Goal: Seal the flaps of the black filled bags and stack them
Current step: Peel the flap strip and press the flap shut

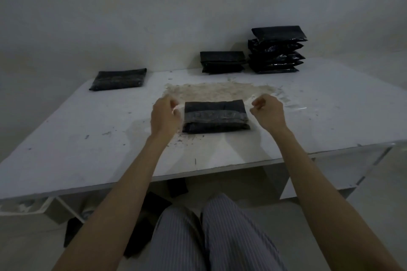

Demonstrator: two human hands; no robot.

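Left hand (164, 116), right hand (267, 113): fingers curled, pinching clear strip (251, 100) ends over bag (215, 116).

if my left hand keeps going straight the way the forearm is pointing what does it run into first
Probably nothing on the near table. The left hand points up and slightly right, passing left of the black bag, over the sandy stain, toward the short stack. Depth is uncertain.
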